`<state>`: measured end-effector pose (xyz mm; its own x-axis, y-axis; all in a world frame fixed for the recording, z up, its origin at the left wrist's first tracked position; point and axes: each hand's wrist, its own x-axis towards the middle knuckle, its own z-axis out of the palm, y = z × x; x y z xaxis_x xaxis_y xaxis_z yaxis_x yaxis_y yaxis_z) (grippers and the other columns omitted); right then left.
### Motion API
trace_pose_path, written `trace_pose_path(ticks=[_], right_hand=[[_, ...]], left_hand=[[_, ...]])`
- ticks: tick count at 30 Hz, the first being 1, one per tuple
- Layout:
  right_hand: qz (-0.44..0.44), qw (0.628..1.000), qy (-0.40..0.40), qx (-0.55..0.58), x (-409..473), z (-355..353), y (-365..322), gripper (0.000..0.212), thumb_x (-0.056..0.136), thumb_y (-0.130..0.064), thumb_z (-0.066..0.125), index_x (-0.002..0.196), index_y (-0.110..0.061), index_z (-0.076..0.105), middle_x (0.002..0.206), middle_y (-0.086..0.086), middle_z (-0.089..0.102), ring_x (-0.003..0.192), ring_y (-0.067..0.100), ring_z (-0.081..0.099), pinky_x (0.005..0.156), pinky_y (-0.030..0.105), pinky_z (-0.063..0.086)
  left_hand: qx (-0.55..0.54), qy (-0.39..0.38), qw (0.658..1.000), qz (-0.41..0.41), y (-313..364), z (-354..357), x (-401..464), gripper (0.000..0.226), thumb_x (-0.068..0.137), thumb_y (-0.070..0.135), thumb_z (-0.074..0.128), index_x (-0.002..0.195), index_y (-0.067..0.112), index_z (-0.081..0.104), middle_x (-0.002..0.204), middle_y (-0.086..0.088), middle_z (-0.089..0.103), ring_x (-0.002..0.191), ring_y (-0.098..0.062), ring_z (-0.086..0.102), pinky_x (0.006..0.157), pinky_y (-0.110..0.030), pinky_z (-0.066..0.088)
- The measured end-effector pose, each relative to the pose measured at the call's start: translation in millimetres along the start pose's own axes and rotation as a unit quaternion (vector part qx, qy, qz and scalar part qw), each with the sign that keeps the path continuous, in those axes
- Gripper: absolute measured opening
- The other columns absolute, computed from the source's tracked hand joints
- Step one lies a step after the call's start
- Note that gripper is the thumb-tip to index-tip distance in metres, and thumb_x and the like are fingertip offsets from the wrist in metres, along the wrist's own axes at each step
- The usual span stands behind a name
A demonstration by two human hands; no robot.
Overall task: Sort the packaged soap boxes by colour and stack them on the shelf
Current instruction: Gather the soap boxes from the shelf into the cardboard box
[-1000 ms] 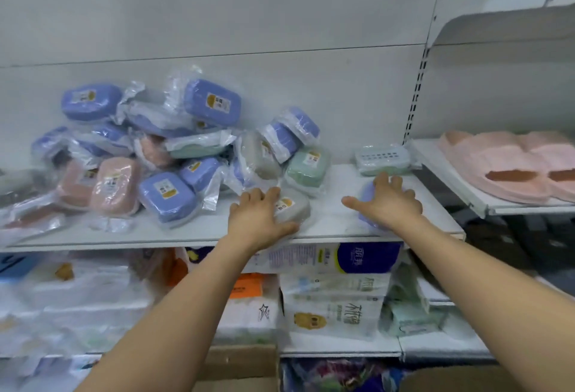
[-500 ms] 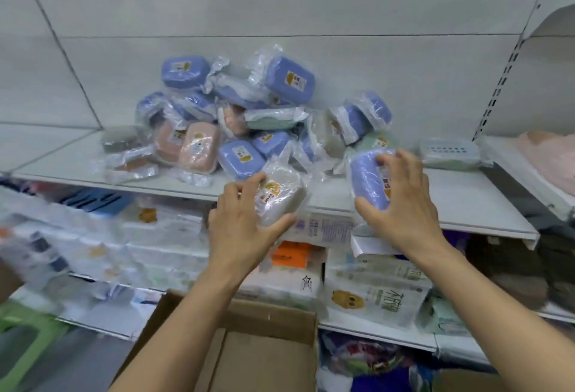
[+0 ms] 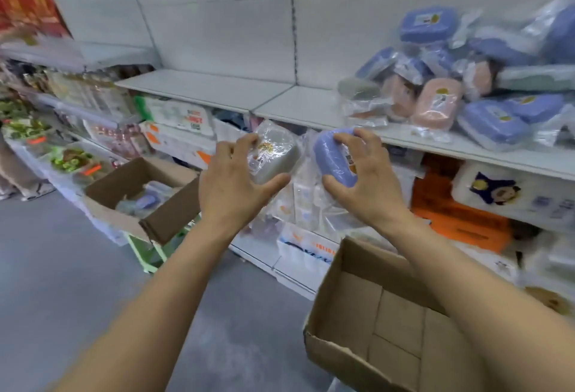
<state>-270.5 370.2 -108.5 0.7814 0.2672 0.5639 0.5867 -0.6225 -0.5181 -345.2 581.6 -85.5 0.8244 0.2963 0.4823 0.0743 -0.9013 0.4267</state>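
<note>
My left hand (image 3: 231,184) grips a grey soap box (image 3: 275,155) wrapped in clear plastic, held in the air in front of the shelf edge. Beside it my right hand (image 3: 364,183) grips a blue packaged soap box (image 3: 334,156), thumb under it and fingers over the top. On the white shelf (image 3: 280,105) at the right lies a loose pile of packaged soap boxes: blue ones (image 3: 494,124), pink ones (image 3: 435,108), a grey one (image 3: 357,89) and a pale green one (image 3: 535,77). The shelf's left stretch is bare.
An open cardboard box (image 3: 357,323) stands below my right arm. A second cardboard box (image 3: 102,186) holding wrapped soap boxes rests on a green stool at the left. Lower shelves carry tissue packs (image 3: 513,198) and an orange pack (image 3: 460,220). Grey floor lies at the lower left.
Both hands have lifted their soap boxes off the shelf and carried them leftwards. The view has swung left, so the pile now sits at the right and the bare shelf stretch shows.
</note>
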Motion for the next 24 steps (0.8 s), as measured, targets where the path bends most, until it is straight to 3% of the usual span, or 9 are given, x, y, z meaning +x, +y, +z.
trace_pose_path(ticks=[10,16,20,24], right_hand=[[-0.041,0.996,-0.064,0.039,62.5,181.8,-128.1,0.059,0.079,-0.035,0.069,0.133,-0.032,0.045,0.144,-0.008,0.028,0.123,0.022,0.039,0.074,0.034,0.047],[-0.031,0.994,-0.098,0.04,128.5,284.9,-150.9,0.058,0.079,-0.036,0.067,0.132,-0.036,0.044,0.144,-0.008,0.028,0.121,0.024,0.042,0.08,0.037,0.05],[-0.008,0.991,-0.126,0.041,192.6,371.2,-162.0,0.058,0.081,-0.037,0.067,0.134,-0.037,0.042,0.146,-0.009,0.023,0.123,0.02,0.039,0.077,0.029,0.038],[0.036,0.984,-0.163,0.059,251.9,450.8,-177.7,0.06,0.08,-0.041,0.066,0.133,-0.039,0.039,0.144,-0.008,0.025,0.123,0.021,0.04,0.083,0.033,0.043]], left_hand=[[0.068,0.017,0.992,-0.1,-223.2,-67.5,27.5,0.083,0.072,0.075,0.062,0.139,0.033,0.041,0.129,-0.004,0.047,0.118,-0.026,0.05,0.092,-0.045,0.048],[0.088,-0.012,0.989,-0.12,-326.0,-52.0,91.9,0.084,0.071,0.082,0.054,0.138,0.033,0.039,0.124,-0.004,0.046,0.113,-0.026,0.051,0.088,-0.045,0.049],[0.089,-0.033,0.985,-0.141,-404.5,-36.3,162.7,0.08,0.076,0.074,0.06,0.141,0.031,0.039,0.125,-0.006,0.046,0.115,-0.027,0.051,0.09,-0.043,0.046],[0.084,-0.059,0.98,-0.17,-484.6,-28.1,228.3,0.08,0.076,0.074,0.06,0.141,0.032,0.038,0.126,-0.003,0.045,0.114,-0.026,0.052,0.09,-0.044,0.049]])
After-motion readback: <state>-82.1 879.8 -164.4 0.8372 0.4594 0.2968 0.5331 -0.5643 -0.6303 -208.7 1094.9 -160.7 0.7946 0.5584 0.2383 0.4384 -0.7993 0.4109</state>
